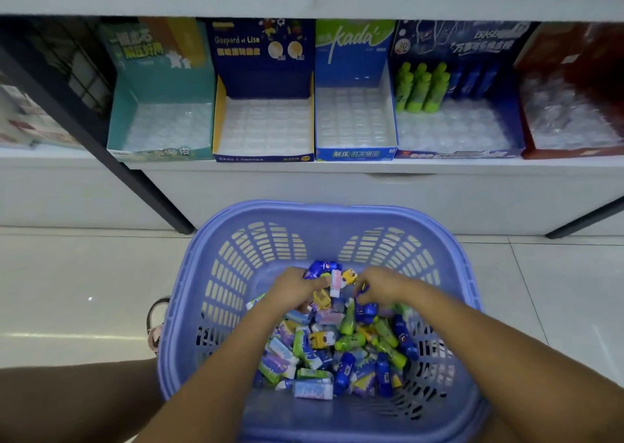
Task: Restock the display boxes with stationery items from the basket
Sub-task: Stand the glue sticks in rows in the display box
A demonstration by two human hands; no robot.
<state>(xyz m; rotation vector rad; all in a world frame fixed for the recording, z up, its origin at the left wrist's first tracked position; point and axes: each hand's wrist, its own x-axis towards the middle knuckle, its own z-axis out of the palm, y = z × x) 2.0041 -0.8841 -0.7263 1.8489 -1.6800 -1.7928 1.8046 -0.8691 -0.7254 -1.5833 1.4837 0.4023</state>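
Note:
A purple plastic basket (pixel 216 273) stands on the floor below me, holding a heap of small wrapped erasers (pixel 337 351) in blue, green, yellow and pink. Both my hands are down in the heap at its far side. My left hand (pixel 297 290) has its fingers curled into the erasers, with a blue one showing at its fingertips. My right hand (pixel 381 287) pinches a small blue eraser (pixel 361 290). On the shelf above stand display boxes: teal (pixel 162 121), dark blue with yellow edge (pixel 266 125), blue Kada (pixel 354 118), and a dark blue one (pixel 456 121) with green and blue bottle-shaped erasers at its back.
A red display box (pixel 570 121) stands at the shelf's far right. A white cabinet front (pixel 337 192) lies below the shelf, and dark metal legs (pixel 128 169) slant down at left and right. My foot in a sandal (pixel 157 321) is beside the basket on the tiled floor.

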